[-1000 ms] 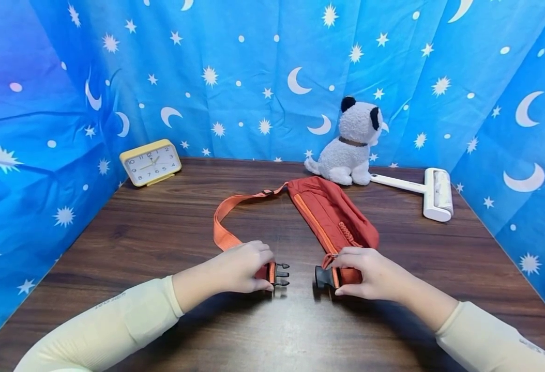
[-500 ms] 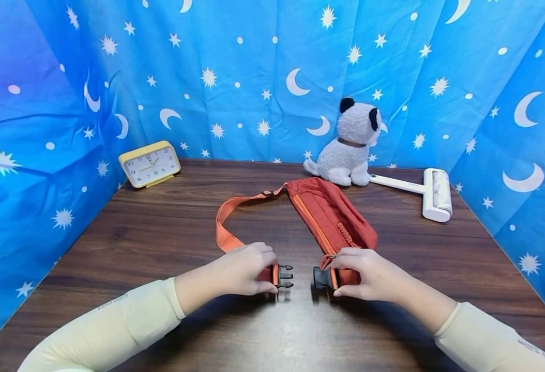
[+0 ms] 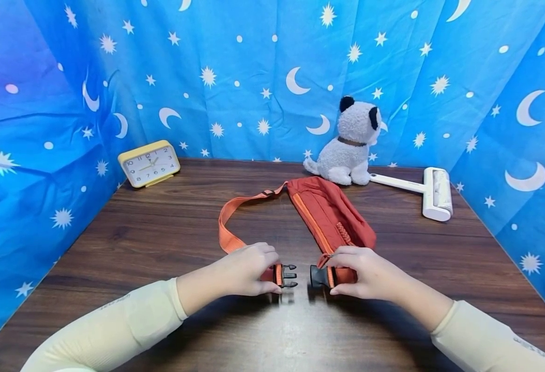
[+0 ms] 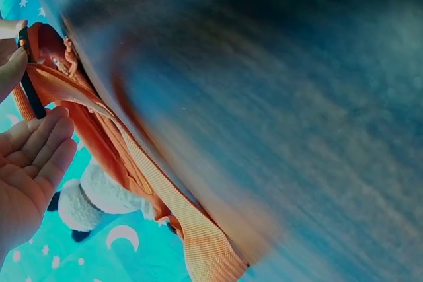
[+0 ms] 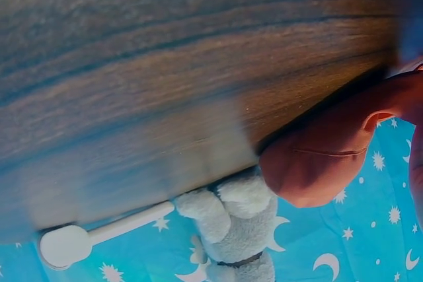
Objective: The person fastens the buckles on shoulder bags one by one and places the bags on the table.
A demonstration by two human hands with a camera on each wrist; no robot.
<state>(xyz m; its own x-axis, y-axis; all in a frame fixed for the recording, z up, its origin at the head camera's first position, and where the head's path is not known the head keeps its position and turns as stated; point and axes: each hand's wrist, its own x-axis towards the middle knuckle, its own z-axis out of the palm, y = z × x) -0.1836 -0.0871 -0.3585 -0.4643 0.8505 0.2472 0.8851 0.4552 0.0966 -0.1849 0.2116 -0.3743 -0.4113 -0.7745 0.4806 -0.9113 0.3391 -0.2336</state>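
Observation:
A red waist bag (image 3: 330, 212) with an orange zip lies on the table, its orange strap (image 3: 230, 217) looping out to the left. My left hand (image 3: 249, 271) pinches the strap end at the black pronged buckle half (image 3: 288, 276), prongs pointing right. In the left wrist view, thumb and fingertips grip that black piece from both edges. Facing it across a small gap is the black socket half of the buckle (image 3: 319, 277), pinched by my right hand (image 3: 370, 274) at the bag's near end. The right wrist view shows the bag's end (image 5: 317, 163), with the right hand mostly out of frame.
A yellow alarm clock (image 3: 149, 164) stands at the back left of the wooden table (image 3: 161, 222). A grey-white plush dog (image 3: 347, 144) sits behind the bag. To its right lies a white lint roller (image 3: 435, 194). A blue star-and-moon curtain (image 3: 254, 62) surrounds the table.
My left hand has moved slightly right with the pronged half, and my right hand slightly left with the socket half. The gap between the two halves has narrowed.

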